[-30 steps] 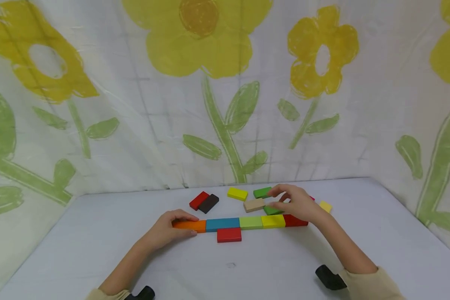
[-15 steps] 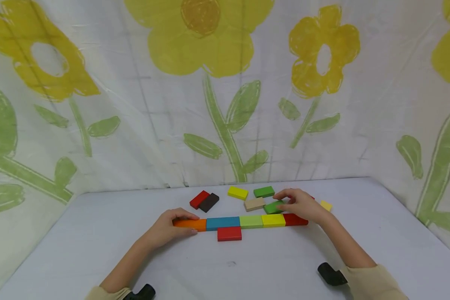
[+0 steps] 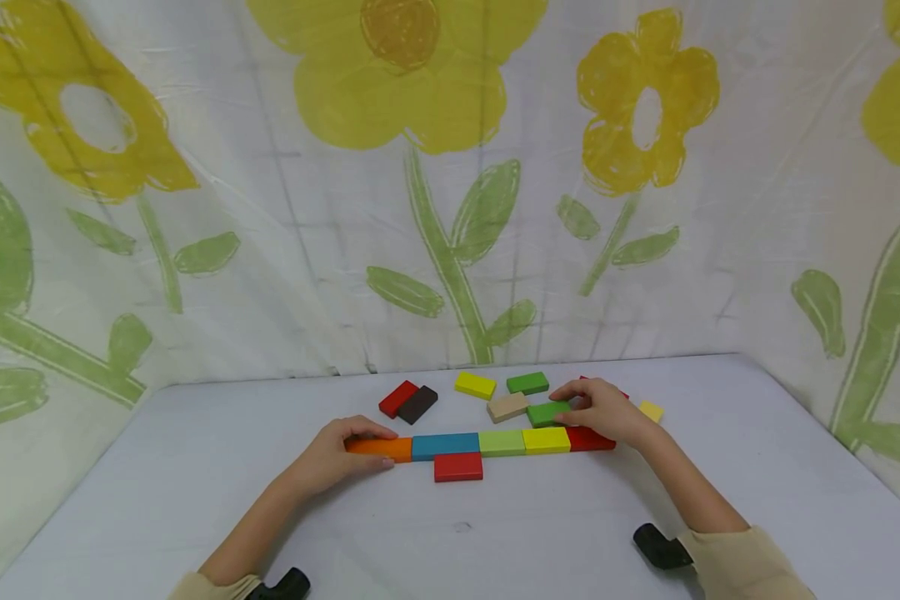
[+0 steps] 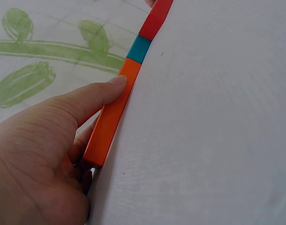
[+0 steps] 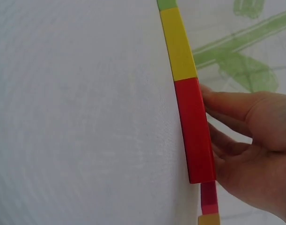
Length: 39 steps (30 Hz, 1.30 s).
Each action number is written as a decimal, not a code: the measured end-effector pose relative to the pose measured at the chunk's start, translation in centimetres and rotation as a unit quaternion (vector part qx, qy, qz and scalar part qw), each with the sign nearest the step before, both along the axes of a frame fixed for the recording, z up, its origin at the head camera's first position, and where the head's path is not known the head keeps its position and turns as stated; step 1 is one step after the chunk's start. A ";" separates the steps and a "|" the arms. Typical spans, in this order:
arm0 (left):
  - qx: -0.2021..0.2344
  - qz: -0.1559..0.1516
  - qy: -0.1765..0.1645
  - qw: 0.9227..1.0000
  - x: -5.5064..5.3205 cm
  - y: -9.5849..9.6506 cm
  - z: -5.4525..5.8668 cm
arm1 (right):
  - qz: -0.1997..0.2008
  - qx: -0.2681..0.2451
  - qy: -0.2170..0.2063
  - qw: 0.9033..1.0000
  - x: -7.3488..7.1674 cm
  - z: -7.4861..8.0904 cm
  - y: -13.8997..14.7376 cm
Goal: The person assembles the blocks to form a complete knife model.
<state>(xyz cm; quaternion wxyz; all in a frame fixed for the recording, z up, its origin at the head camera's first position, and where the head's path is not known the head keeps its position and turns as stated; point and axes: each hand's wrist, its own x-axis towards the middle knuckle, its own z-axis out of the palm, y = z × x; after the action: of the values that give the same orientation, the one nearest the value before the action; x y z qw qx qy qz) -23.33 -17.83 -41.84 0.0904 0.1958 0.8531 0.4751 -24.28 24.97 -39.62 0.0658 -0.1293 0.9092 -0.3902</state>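
Note:
In the head view my left hand (image 3: pixel 345 454) grips the left end of the orange block (image 3: pixel 390 451), which ends a row of flat wooden blocks. The left wrist view shows the thumb along the orange block's near side and fingers behind it. Blue (image 3: pixel 446 447), light green (image 3: pixel 502 443), yellow (image 3: pixel 546 441) and red (image 3: pixel 588 439) blocks continue the row rightward. A second red block (image 3: pixel 458 468) lies against the row's front. Behind the row, my right hand (image 3: pixel 603 412) pinches the right end of a green block (image 3: pixel 546 414), thumb in front, fingers at the back.
Loose blocks lie behind the row: red (image 3: pixel 397 398), dark brown (image 3: pixel 418 405), yellow (image 3: pixel 476 385), another green (image 3: pixel 527 382) and beige (image 3: pixel 507 407). A pale yellow block (image 3: pixel 651 411) sits right of my right wrist. A flower-printed curtain (image 3: pixel 307 250) stands behind the white table (image 3: pixel 450 550).
My right hand has come down from above, its spread fingers closing on the right end of the green block. The beige block has shifted slightly left. My left hand stays on the orange block.

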 end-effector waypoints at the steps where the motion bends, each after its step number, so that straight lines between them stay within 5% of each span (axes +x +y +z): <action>1: 0.001 0.000 0.000 1.000 0.0 0.0 0.0 | -0.002 0.002 -0.001 1.000 0.0 0.0 0.0; 25: -0.004 -0.005 0.005 1.000 -0.3 -0.1 -0.3 | 0.013 0.007 0.045 0.999 0.5 1.2 -0.3; 39: -0.001 0.000 0.001 1.000 -0.2 -0.1 -0.3 | 0.033 -0.028 0.052 0.998 2.5 2.3 -4.8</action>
<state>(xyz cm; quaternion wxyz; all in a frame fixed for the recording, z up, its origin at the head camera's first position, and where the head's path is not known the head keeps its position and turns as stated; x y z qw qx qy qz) -23.53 -17.97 -42.16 0.0901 0.1961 0.8538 0.4738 -21.81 20.21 -37.30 0.0280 -0.1812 0.8953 -0.4060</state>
